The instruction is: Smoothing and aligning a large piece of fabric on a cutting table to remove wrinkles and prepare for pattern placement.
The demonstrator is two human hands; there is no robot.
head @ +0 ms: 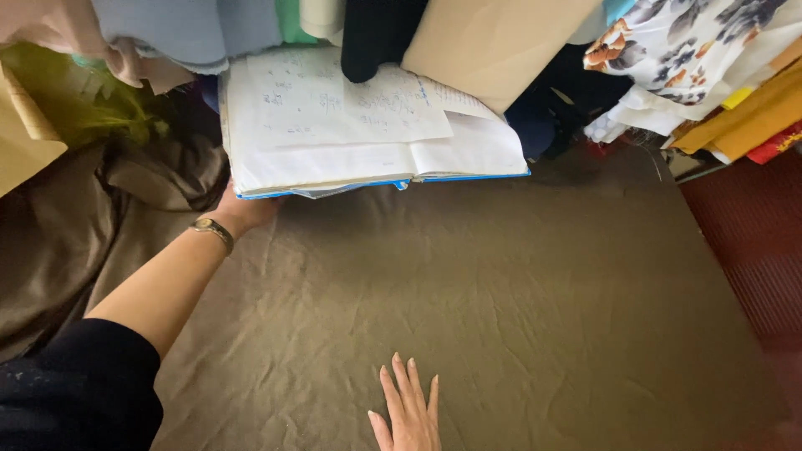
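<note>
While the left hand [242,210] reaches under the corner of an open blue-edged notebook [368,134], grip hidden, right hand [408,409] flat, fingers spread, on olive cloth [518,284], well apart.

This looks like a fabric shop or tailor's workroom. Stacked bolts and folded lengths of cloth crowd the far edge: a floral print [693,42], mustard-yellow folds [752,117], pale blue cloth [184,29] and a beige piece [493,46]. A wide olive-brown fabric [501,292] lies spread flat over the surface, and an open ledger [368,125] with handwritten pages rests among the piles.
</note>
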